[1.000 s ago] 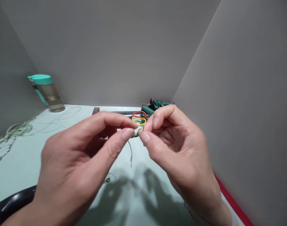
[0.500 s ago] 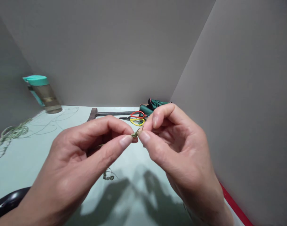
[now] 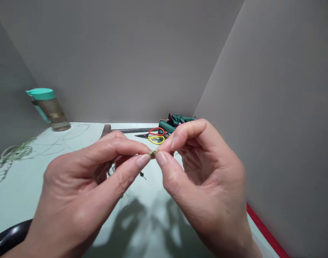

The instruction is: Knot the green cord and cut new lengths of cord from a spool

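Note:
My left hand (image 3: pixel 77 190) pinches one end of a small knotted green cord (image 3: pixel 154 153) between thumb and forefinger. Opposite it, my right hand (image 3: pixel 207 182) grips the same bit of cord with thumb and forefinger, the two sets of fingertips almost meeting. Only a short piece shows between them. More of the cord hangs below and behind my left fingers, partly hidden, with a dark tip (image 3: pixel 142 174) showing. Both hands are above the pale table (image 3: pixel 153 222).
Scissors (image 3: pixel 149 135) with red and yellow handles lie behind the hands, beside a hammer (image 3: pixel 107 129). Dark green fabric (image 3: pixel 167 127) is bunched at the back. On the left are a teal-lidded bottle (image 3: pixel 55 111) and a tangle of green cords (image 3: pixel 15 153). A black curved object (image 3: pixel 13 234) lies front left. Grey walls (image 3: pixel 126 64) enclose the table.
My right fingertips have closed further over the piece, and the loose end that stuck up is no longer visible. The hanging part of the cord has shifted upward behind my left hand.

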`<state>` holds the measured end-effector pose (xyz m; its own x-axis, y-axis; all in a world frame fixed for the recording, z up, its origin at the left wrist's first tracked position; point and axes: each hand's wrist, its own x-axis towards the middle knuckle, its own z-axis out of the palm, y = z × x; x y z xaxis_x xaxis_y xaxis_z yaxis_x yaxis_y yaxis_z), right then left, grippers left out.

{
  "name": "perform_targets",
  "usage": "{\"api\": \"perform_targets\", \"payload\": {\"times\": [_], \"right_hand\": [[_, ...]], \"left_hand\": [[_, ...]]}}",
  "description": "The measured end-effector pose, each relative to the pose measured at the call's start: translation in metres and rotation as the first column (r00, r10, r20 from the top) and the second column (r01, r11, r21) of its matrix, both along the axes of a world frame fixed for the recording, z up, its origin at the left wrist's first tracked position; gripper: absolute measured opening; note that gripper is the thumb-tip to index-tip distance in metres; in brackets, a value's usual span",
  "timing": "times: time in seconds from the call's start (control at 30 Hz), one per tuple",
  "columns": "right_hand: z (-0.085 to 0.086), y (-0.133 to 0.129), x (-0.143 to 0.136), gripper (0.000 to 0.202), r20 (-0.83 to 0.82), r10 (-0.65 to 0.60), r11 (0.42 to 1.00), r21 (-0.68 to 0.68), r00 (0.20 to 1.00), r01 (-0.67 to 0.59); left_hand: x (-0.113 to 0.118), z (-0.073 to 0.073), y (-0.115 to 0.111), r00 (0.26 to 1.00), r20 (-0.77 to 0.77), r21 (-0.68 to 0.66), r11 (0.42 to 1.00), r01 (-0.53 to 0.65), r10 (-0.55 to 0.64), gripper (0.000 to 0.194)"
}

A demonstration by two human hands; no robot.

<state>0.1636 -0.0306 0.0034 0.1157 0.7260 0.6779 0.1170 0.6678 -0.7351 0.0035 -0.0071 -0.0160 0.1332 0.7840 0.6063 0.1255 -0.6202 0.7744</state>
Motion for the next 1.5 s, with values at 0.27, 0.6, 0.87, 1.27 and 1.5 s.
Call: {"api": "perform_targets", "payload": {"times": [0.27,0.6,0.87,1.27,1.5], "right_hand": [[-0.0005,-0.0019,0.0002,0.021,0.022,0.025,1.000,-0.008,0.999,-0.025],[0.0014,-0.0002,-0.0006,0.022,0.012,0.012,1.000,-0.005,1.000,-0.012],[0.0038,-0.0021,-0.0010,0.022,0.014,-0.002,1.000,-0.007,1.000,0.002],[0.0022,-0.0023,0.0038,0.020,0.056,0.020,1.000,0.000,0.998,-0.020],[0.0032,-0.0031,0.0039,0.017,0.066,0.008,1.000,0.027,0.998,-0.010]], "left_hand": [[-0.0007,0.0051,-0.0002,0.984,-0.002,-0.155,0.972,0.174,-0.176,0.008],[0.0000,0.0076,0.0009,0.972,0.055,-0.265,0.935,0.235,-0.228,0.011],[-0.0002,0.0035,-0.0013,0.986,0.078,-0.182,0.970,0.160,-0.148,0.010],[0.0004,0.0015,-0.0012,1.000,0.005,-0.130,0.991,0.010,-0.010,0.008],[0.0029,0.0013,-0.0047,0.997,-0.007,-0.113,0.991,-0.073,0.072,0.012]]}}
